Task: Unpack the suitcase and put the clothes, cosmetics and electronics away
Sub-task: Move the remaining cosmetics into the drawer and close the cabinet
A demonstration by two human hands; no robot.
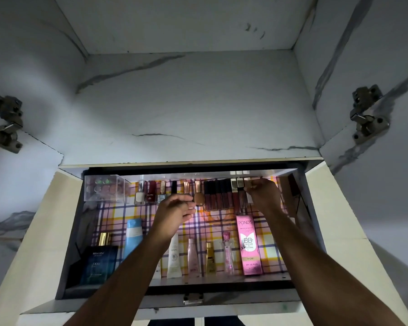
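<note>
Head view showed a lit drawer (76, 231) lined with plaid paper, with lip gloss tubes (218, 195) along its far edge. Right hand (263, 194) pinched a gold-capped tube (247, 189) at the row's right end. Left hand (174, 214) hovered loosely curled, empty, beside a foundation bottle (199, 196).

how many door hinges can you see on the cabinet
2. One hinge sits on the left side wall, the other hinge on the right side wall, both above the drawer. Others may lie out of view.
</note>
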